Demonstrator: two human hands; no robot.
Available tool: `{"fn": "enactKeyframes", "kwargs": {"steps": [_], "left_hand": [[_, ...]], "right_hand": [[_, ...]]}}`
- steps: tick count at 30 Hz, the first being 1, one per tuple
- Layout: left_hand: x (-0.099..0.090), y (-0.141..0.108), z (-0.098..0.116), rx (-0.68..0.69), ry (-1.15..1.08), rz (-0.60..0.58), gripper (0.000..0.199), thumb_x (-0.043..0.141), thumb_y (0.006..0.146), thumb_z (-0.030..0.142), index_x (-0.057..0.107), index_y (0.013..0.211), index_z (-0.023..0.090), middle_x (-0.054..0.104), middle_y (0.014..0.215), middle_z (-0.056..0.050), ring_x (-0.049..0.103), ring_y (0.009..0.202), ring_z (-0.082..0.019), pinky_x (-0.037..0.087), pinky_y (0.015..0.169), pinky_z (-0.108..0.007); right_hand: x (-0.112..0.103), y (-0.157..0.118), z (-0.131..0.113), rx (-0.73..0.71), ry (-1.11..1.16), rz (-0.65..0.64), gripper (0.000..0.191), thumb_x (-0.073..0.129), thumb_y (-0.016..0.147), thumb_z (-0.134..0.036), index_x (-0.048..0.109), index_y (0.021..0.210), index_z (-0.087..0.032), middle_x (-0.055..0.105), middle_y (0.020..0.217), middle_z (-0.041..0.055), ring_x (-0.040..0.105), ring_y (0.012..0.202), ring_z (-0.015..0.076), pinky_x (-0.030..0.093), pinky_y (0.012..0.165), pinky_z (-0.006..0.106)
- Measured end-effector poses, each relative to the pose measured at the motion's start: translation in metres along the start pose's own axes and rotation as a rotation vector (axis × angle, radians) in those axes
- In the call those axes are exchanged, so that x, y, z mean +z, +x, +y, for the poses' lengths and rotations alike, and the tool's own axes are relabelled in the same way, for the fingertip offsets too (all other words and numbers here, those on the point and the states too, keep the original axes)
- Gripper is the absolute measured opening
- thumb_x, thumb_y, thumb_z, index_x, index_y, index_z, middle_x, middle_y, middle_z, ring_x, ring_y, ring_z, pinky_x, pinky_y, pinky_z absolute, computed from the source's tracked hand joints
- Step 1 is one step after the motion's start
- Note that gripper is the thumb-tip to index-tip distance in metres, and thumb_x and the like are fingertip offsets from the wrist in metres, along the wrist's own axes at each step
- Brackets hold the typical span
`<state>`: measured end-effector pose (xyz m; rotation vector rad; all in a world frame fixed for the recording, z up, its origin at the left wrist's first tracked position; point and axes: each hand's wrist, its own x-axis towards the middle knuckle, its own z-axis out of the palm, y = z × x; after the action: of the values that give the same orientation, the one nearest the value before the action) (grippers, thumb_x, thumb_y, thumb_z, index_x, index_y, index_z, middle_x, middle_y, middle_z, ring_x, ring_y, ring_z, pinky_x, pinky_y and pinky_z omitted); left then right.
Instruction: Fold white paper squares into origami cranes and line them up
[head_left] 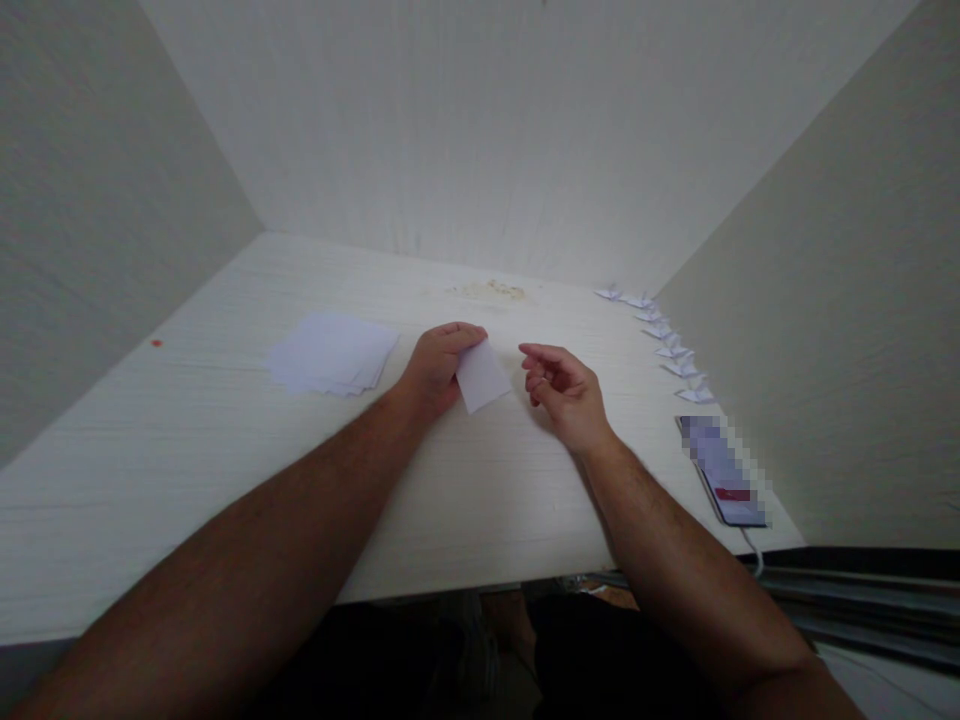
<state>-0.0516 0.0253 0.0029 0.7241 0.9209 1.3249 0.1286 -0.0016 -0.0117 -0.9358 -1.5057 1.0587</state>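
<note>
A small white piece of paper (482,377), four-sided and apparently folded, is pinched at its upper left edge by my left hand (442,362). The thumb lies along the top of the paper, and the other fingers are partly hidden behind it. Just to the right, apart from the paper, my right hand (566,390) hovers over the table with its fingers loosely curled and the index finger reaching out. Nothing shows between those fingers. Left of my left hand lies a loose stack of white paper sheets (334,350).
Several folded white paper cranes (679,368) line the right edge of the white table (465,500). Nearer to me lies a phone (720,475) with a white cable (752,548). Walls rise at the back and both sides. A stain (495,290) marks the table's back.
</note>
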Motion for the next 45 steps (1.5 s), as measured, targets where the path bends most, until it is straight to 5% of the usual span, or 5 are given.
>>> {"fn": "enactKeyframes", "kwargs": {"steps": [4,21,31,40,45], "left_hand": [[0.003,-0.001,-0.004,0.016,0.111,-0.03,0.023,0.081,0.056,0.03,0.063,0.064,0.017,0.056,0.058,0.001,0.048,0.052,-0.011,0.038,0.049,-0.027],[-0.002,0.005,-0.016,0.143,0.332,-0.043,0.023,0.081,0.061,0.035,0.067,0.065,0.017,0.061,0.061,0.002,0.049,0.054,-0.01,0.037,0.051,-0.025],[-0.001,-0.001,-0.011,0.223,0.49,-0.083,0.02,0.08,0.068,0.037,0.078,0.074,0.018,0.071,0.07,-0.003,0.055,0.06,-0.012,0.041,0.056,-0.026],[0.001,-0.005,-0.012,0.268,0.564,-0.164,0.016,0.077,0.07,0.033,0.08,0.075,0.018,0.072,0.066,-0.002,0.057,0.058,-0.012,0.044,0.057,-0.025],[0.002,-0.006,-0.01,0.238,0.543,-0.214,0.016,0.078,0.068,0.033,0.078,0.072,0.018,0.068,0.061,-0.001,0.055,0.055,-0.011,0.042,0.053,-0.024]], "right_hand": [[0.002,-0.005,0.003,0.085,-0.044,-0.135,0.028,0.068,0.083,-0.038,0.075,0.108,-0.028,0.07,0.095,0.0036,0.058,0.069,0.0125,0.048,0.06,0.028],[0.003,-0.007,-0.012,0.16,-0.117,-0.222,0.012,0.076,0.072,-0.03,0.08,0.081,-0.024,0.074,0.077,0.0013,0.059,0.065,0.011,0.046,0.06,0.026],[0.005,-0.002,-0.008,0.215,-0.139,-0.02,0.03,0.073,0.073,-0.049,0.064,0.071,-0.021,0.046,0.05,-0.0073,0.031,0.046,0.007,0.022,0.045,0.024],[0.0,0.005,0.003,0.133,-0.145,0.165,0.023,0.077,0.071,-0.04,0.068,0.075,-0.02,0.07,0.081,0.0024,0.058,0.066,0.0117,0.047,0.062,0.026],[0.0,0.005,0.003,0.234,-0.131,0.161,0.025,0.078,0.07,-0.041,0.068,0.074,-0.019,0.066,0.062,-0.0003,0.054,0.053,0.011,0.043,0.054,0.025]]}}
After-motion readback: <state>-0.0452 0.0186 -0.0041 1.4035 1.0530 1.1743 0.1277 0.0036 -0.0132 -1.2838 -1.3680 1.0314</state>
